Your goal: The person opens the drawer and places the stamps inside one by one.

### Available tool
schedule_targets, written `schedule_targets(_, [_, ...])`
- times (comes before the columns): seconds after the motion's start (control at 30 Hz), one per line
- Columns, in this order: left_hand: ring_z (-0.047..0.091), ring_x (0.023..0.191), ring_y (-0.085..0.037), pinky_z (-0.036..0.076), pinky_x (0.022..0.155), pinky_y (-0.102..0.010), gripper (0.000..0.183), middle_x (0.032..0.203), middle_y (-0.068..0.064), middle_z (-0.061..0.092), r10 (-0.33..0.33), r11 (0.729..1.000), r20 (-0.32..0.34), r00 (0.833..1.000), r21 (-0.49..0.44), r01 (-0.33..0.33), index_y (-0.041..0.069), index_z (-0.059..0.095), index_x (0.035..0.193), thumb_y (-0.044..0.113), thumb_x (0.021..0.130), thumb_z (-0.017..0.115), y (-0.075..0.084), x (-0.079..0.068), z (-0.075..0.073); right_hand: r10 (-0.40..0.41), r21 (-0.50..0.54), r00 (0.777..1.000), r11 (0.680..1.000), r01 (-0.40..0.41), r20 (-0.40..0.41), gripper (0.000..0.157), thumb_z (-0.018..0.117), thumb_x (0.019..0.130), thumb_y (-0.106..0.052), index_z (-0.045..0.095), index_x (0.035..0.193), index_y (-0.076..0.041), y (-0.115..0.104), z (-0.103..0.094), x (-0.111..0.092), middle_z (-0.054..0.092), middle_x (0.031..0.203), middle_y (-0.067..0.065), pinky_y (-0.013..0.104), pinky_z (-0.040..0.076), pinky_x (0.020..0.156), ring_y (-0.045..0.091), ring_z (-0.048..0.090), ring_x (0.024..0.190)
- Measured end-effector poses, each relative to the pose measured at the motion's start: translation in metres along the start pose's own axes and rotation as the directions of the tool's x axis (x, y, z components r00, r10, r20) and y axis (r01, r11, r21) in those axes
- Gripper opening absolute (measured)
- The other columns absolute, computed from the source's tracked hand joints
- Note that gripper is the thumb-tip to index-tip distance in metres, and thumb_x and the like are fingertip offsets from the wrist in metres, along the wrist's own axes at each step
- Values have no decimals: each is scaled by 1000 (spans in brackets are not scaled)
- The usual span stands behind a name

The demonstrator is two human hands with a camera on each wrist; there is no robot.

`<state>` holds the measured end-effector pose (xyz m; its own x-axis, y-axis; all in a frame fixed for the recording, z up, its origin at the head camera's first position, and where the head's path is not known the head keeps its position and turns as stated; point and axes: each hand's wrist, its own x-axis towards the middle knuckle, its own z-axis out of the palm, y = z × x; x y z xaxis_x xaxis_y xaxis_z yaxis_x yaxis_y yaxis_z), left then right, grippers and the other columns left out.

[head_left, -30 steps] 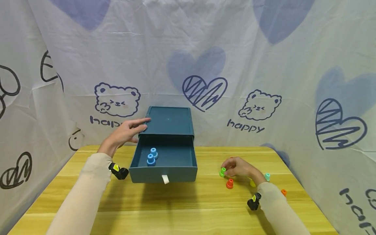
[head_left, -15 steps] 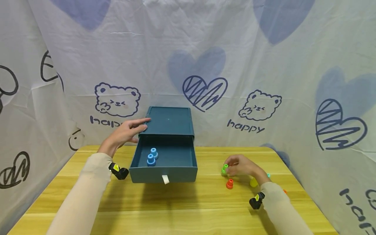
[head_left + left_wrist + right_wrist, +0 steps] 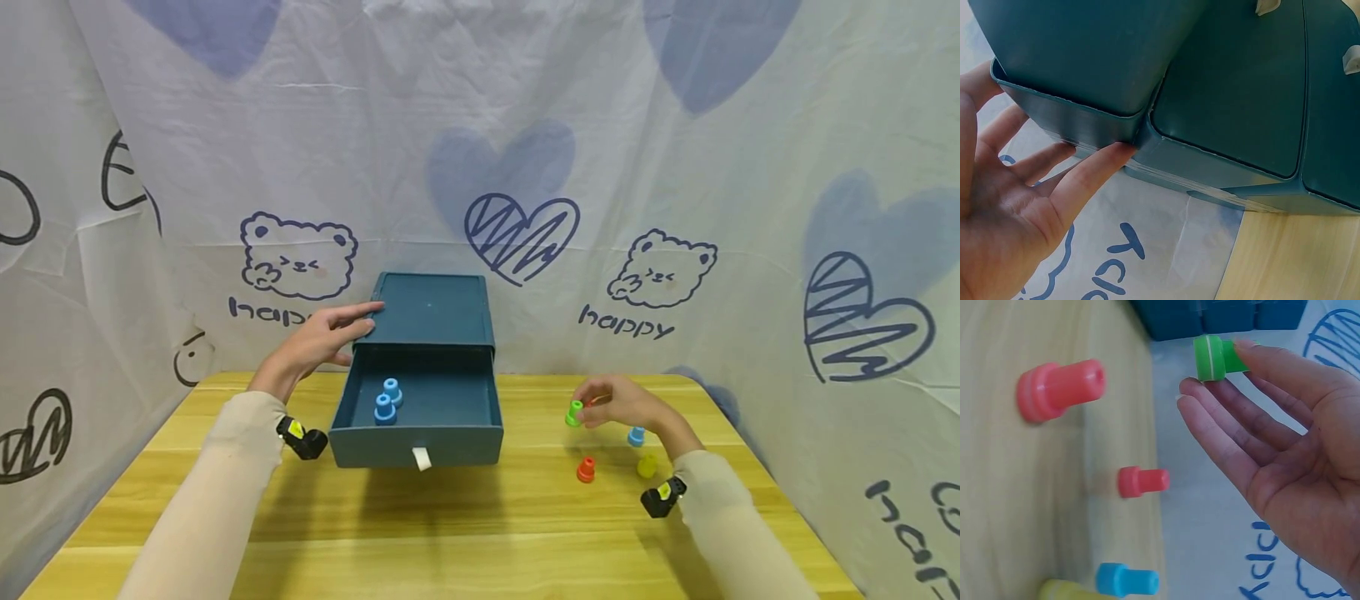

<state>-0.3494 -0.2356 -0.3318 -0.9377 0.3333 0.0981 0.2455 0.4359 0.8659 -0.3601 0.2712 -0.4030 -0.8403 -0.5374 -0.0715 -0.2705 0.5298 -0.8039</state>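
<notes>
My right hand pinches a small green stepped peg with a hollow top, between thumb and fingers. It is held above the right side of the table. The left hand lies at the left side of a dark teal drawer cabinet, fingers extended; in the left wrist view its fingertips touch the cabinet's edge. The top drawer is pulled out, its white pull tab facing front. Two blue pegs stand inside it, toward the left.
On the wooden table, a red peg, a yellow peg and a blue peg stand near the right hand. Another red peg shows farther back in the right wrist view. A printed white cloth hangs behind.
My right hand has lifted the green peg and moved slightly back, uncovering the yellow and blue pegs. The left hand, cabinet and drawer stay put.
</notes>
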Motion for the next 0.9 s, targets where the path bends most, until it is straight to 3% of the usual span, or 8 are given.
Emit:
schedule_targets(0.17, [26,155,-49,45,109,-69,62,173,-16,19,0,1000,0,1000,2,0,21,38,161,46,106,54,0,0,0,-31,-35,1000,999,31,-2,27,74,95,-13,67,116,2,-15,-7,-2,73,108,19,44,65,87,20,76,87])
schedule_targets(0.4, [26,155,-49,44,109,-69,62,173,-16,18,0,1000,0,1000,4,0,21,38,161,46,106,54,0,0,0,-57,-90,998,994,54,-21,22,75,94,-12,69,113,-3,-29,-11,-3,74,110,20,36,63,85,28,74,92])
schedule_targets(0.5, [26,155,-49,44,109,-69,62,173,-16,18,-1,1000,-1,1000,4,1,21,38,161,46,106,54,0,0,0,-71,-96,997,993,69,-18,24,75,93,-13,69,113,-1,-33,-12,-3,74,110,20,38,63,85,33,73,95])
schedule_targets(0.9, [27,155,-48,45,110,-69,62,173,-16,19,-5,1000,3,1000,2,5,22,39,161,46,106,54,0,0,0,-92,-79,996,993,92,6,25,76,93,-15,69,114,-2,-56,-16,-3,76,107,17,37,64,85,28,75,93])
